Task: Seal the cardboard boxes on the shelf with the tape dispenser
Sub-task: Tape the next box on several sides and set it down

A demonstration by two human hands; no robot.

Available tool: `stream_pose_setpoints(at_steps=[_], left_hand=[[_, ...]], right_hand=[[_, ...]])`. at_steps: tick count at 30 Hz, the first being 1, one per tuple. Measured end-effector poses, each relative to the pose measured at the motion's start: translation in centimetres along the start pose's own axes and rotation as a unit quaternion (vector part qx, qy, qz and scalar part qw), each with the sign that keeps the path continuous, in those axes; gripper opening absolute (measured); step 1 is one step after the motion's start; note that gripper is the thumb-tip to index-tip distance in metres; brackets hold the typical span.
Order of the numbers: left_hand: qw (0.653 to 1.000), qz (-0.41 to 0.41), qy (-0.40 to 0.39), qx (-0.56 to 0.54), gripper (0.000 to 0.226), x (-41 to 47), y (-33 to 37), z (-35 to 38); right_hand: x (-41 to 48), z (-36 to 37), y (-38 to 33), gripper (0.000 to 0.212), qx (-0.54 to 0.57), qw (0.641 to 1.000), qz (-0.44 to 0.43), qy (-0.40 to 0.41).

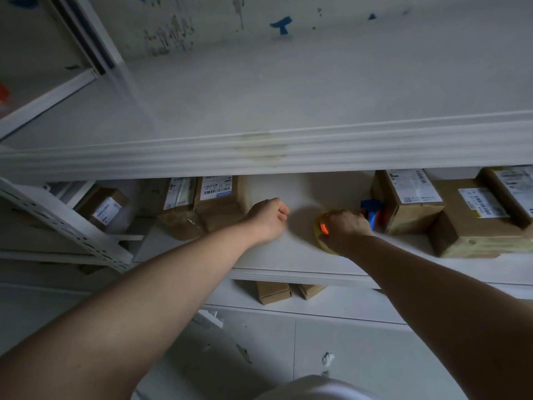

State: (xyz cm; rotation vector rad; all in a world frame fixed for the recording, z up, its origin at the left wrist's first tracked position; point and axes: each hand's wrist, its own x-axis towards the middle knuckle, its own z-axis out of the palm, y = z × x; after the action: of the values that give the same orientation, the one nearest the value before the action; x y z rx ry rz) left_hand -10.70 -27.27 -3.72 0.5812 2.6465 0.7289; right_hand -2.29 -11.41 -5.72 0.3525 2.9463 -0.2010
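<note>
On the middle shelf board (288,255), my right hand (344,229) grips the tape dispenser (370,213), whose blue and orange head sticks out past my fingers and whose yellowish tape roll shows under my palm. The dispenser sits just left of a labelled cardboard box (409,203). My left hand (268,216) is curled into a fist holding nothing, hovering over the bare shelf right of two labelled boxes (219,202). More labelled boxes (473,217) stand at the right.
The upper shelf's front rail (259,151) overhangs the boxes. A perforated white upright (66,223) slants at the left with a small box (102,207) behind it. Two small boxes (274,293) sit on the lower shelf. Tiled floor lies below.
</note>
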Motion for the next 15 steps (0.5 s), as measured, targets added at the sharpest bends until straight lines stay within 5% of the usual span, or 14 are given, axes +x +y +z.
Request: stream_pose_setpoints(at_steps=[8,15], left_hand=[[0.996,-0.06,0.068,-0.009,0.032,-1.1,-6.2,-4.6],[0.964,-0.079,0.217,0.13,0.047,-0.7,-11.3,-8.8]], right_hand=[[3.1,0.1,-7.9,0.038,0.216,0.976,-0.026,0.021],[5.2,0.4,-13.9,0.055,0.27,0.961,-0.056,0.034]])
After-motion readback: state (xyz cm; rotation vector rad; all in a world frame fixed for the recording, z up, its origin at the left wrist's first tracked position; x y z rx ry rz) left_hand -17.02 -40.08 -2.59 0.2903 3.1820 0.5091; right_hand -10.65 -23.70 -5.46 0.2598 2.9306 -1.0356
